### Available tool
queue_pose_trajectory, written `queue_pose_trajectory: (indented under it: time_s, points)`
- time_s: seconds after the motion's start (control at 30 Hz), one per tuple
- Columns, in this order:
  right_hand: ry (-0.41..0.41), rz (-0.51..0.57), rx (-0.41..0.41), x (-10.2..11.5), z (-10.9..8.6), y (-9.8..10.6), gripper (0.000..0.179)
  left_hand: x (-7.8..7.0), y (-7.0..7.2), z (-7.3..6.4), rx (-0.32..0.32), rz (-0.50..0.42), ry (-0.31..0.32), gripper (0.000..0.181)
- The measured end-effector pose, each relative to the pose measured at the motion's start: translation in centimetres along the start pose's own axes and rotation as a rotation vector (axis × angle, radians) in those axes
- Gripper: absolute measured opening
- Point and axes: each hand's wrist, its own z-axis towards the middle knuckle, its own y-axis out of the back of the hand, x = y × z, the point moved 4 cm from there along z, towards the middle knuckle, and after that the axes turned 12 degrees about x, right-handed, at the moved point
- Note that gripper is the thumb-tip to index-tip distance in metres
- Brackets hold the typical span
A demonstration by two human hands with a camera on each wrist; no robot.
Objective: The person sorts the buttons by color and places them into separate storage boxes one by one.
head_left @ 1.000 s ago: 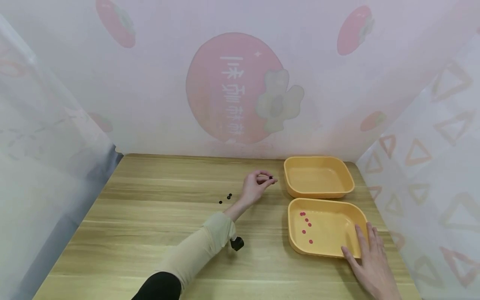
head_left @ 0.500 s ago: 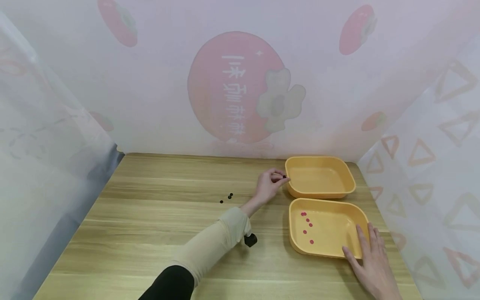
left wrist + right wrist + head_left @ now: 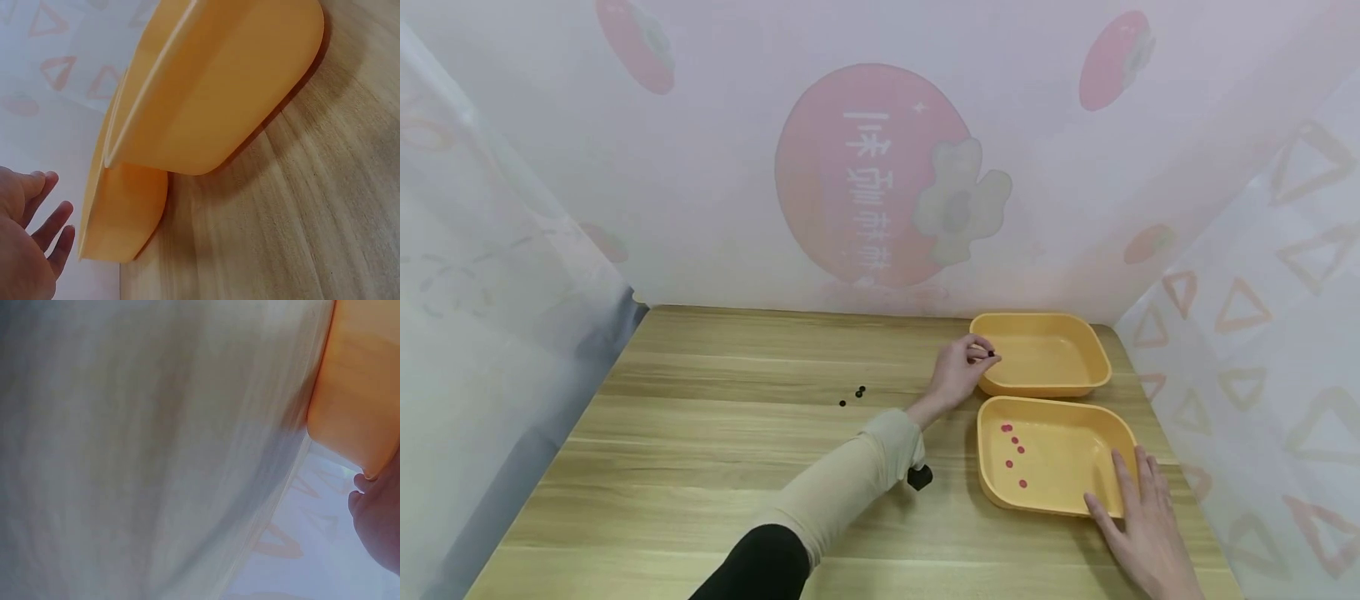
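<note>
My left hand (image 3: pixel 958 369) pinches a small black round piece (image 3: pixel 991 354) between thumb and fingertips, over the left rim of the far yellow tray (image 3: pixel 1101 367). In the left wrist view, the same hand (image 3: pixel 25 234) is raised beside the tray walls, and the piece cannot be made out. With fingers spread, my right hand (image 3: pixel 1146 529) rests on the right end of the near yellow tray (image 3: pixel 1075 510). Several small red discs (image 3: pixel 1015 440) lie in the left part of that near tray. On the table to the left lie 3 more black pieces (image 3: pixel 859 394).
The wooden table (image 3: pixel 700 433) ends at a printed backdrop (image 3: pixel 715 208) behind the trays. Patterned sheets hang on the left and right. The two trays stand one behind the other at the table's right. A black device (image 3: pixel 920 477) is strapped at my left wrist.
My left hand has moved to the right with the black piece, from the bare table to over the far tray's left rim. The right hand has stayed on the near tray.
</note>
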Motion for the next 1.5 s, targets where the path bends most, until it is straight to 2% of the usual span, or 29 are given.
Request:
queue_pose_trajectory:
  time_s: [0.1, 0.23, 0.47, 0.57, 0.77, 0.93, 1.07, 1.2, 1.4, 1.5]
  points:
    - [0.000, 0.003, 0.006, 0.0, 0.0, 0.0, 0.085, -0.1, -0.3, 0.1, 0.013, 0.073, -0.013, 0.013]
    - [0.001, 0.006, 0.011, 0.0, 0.0, 0.0, 0.084, -0.1, -0.7, 0.1, 0.030, 0.206, -0.064, 0.013]
    - [0.008, -0.003, 0.000, -0.1, 0.0, 0.1, 0.084, 0.0, -1.7, 0.1, 0.096, 0.533, -0.153, 0.014]
    - [0.003, -0.001, 0.008, -0.2, -0.1, 0.2, 0.084, 0.0, -2.2, 0.2, 0.112, 0.638, -0.177, 0.014]
    - [-0.004, 0.002, 0.013, -0.3, -0.2, 0.3, 0.084, 0.4, -3.0, 0.3, 0.147, 0.733, -0.183, 0.021]
    - [-0.007, 0.000, 0.015, -0.4, -0.3, 0.3, 0.084, 1.0, -3.0, 0.0, 0.177, 0.842, -0.174, 0.034]
    - [-0.001, 0.004, 0.018, -0.3, -0.4, 0.4, 0.084, 1.6, -2.0, -0.6, 0.209, 0.874, -0.162, 0.043]
    - [0.003, 0.001, 0.017, -0.3, -0.4, 0.5, 0.084, 2.2, -0.1, -1.7, 0.229, 0.879, -0.144, 0.050]
    - [0.001, -0.006, 0.011, -0.3, -0.4, 0.7, 0.084, 3.9, 3.2, -4.1, 0.235, 0.847, -0.152, 0.054]
    - [0.001, -0.008, 0.011, -0.2, -0.4, 0.7, 0.084, 4.9, 5.0, -5.5, 0.231, 0.857, -0.134, 0.057]
